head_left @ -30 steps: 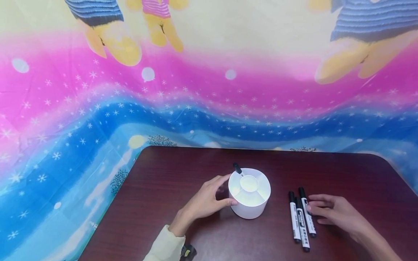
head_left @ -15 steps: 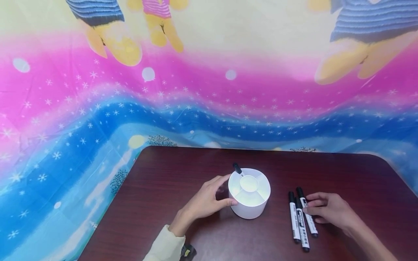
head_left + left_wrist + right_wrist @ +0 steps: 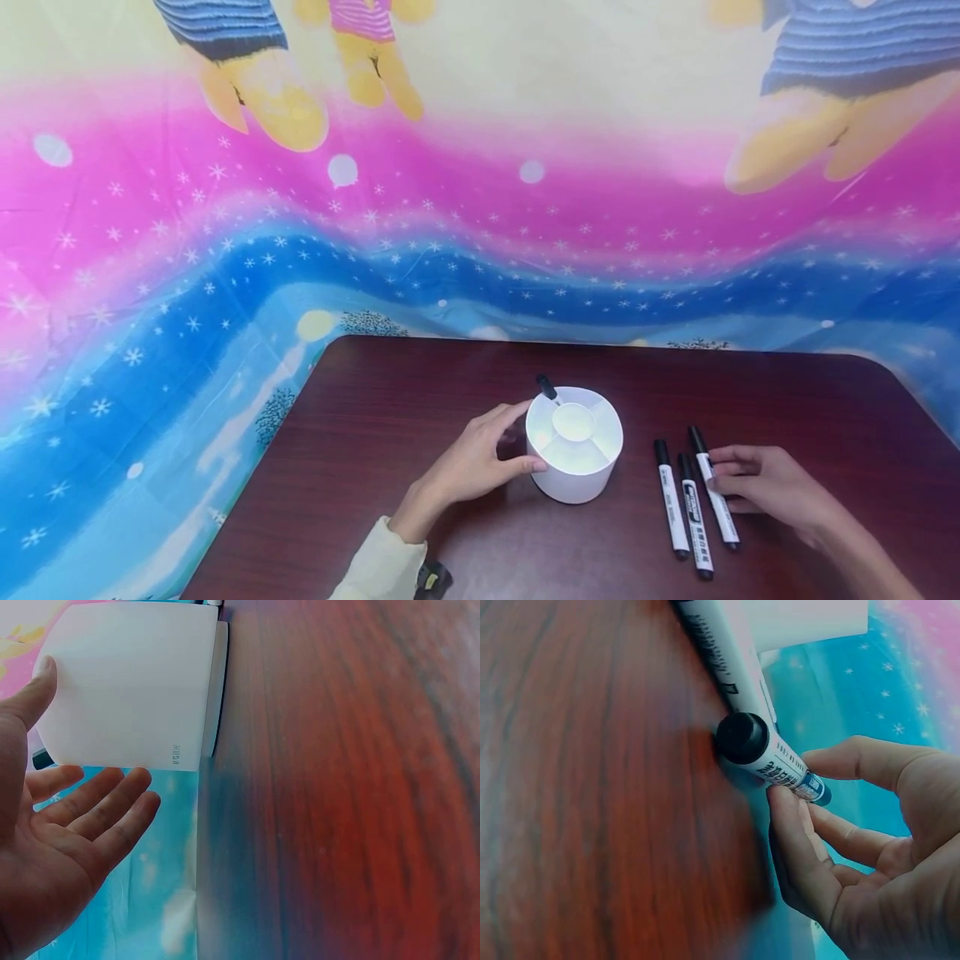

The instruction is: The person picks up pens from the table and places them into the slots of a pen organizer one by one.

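A round white pen holder [image 3: 573, 486] with several compartments around a central cup stands on the table. A black-capped pen [image 3: 547, 387] leans in its far-left compartment. My left hand [image 3: 472, 454] holds the holder at its left side, thumb at the near rim and index finger further back; in the left wrist view the remaining fingers [image 3: 112, 802] are loosely bent beside it. My right hand [image 3: 776, 487] pinches the rightmost black-and-white marker [image 3: 721, 508] between thumb and fingers, low by the tabletop. Two similar markers, a left one [image 3: 672, 508] and a middle one [image 3: 697, 529], lie alongside.
The dark red-brown table [image 3: 420, 375] has rounded far corners. Behind it hangs a colourful cloth [image 3: 480, 208] with snowflakes and cartoon bears. A small black object [image 3: 432, 579] sits by the left sleeve at the near side.
My right hand moves slightly left, then back right with the rightmost marker. The left marker shifts a little left, so the markers lie further apart. My left hand and the pen holder stay put.
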Motion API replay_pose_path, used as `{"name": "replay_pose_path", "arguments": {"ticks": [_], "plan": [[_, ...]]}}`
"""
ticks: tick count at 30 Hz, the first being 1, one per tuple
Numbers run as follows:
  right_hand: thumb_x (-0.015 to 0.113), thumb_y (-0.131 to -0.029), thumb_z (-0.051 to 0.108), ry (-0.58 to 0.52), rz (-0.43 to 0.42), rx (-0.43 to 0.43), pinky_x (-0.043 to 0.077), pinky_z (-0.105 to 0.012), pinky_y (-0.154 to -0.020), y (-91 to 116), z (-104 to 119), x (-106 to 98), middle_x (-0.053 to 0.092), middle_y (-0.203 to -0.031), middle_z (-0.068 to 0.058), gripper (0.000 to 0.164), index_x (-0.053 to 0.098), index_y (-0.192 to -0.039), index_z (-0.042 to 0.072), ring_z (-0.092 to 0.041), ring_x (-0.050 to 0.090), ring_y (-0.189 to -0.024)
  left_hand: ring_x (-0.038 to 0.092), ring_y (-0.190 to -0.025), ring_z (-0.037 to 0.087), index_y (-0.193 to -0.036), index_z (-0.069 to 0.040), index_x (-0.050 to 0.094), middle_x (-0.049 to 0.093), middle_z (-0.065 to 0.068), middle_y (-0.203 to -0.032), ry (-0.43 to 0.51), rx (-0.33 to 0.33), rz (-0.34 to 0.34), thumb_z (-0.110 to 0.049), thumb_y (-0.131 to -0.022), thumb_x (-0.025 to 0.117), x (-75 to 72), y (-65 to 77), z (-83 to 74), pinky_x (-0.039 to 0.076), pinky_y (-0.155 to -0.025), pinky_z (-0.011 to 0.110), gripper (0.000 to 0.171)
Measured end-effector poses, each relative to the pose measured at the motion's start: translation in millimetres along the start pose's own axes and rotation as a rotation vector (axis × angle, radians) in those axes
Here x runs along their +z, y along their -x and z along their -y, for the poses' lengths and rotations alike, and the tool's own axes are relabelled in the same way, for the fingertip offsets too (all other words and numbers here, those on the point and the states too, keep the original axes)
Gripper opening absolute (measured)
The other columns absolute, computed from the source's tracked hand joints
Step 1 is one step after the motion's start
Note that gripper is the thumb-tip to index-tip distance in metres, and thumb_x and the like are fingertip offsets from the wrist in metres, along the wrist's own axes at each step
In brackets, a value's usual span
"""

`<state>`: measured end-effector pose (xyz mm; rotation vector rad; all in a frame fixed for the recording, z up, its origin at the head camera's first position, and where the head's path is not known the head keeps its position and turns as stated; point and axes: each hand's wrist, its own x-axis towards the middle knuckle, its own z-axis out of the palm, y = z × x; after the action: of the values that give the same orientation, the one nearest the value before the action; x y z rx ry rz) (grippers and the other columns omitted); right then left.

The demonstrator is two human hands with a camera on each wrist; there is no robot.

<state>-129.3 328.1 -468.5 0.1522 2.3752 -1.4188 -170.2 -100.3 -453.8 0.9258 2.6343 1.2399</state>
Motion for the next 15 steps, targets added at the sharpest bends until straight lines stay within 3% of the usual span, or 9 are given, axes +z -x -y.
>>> {"name": "replay_pose_path", "arguments": {"ticks": [15], "plan": [[0.069, -0.103, 0.004, -0.096, 0.004, -0.077, 0.067, -0.037, -0.089, 3, 15, 0, 0.072, -0.118, -0.013, 0.064, 0.034, -0.15, -0.022, -0.011, 0.074, -0.098, 0.069, -0.127, 0.025, -0.166, -0.031, 0.041, 0.063, 0.0, -0.148, 0.03, -0.013, 0.01, -0.049, -0.095, 0.082, 0.1, -0.4, 0.5, 0.06, -0.107, 0.042, 0.084]]}}
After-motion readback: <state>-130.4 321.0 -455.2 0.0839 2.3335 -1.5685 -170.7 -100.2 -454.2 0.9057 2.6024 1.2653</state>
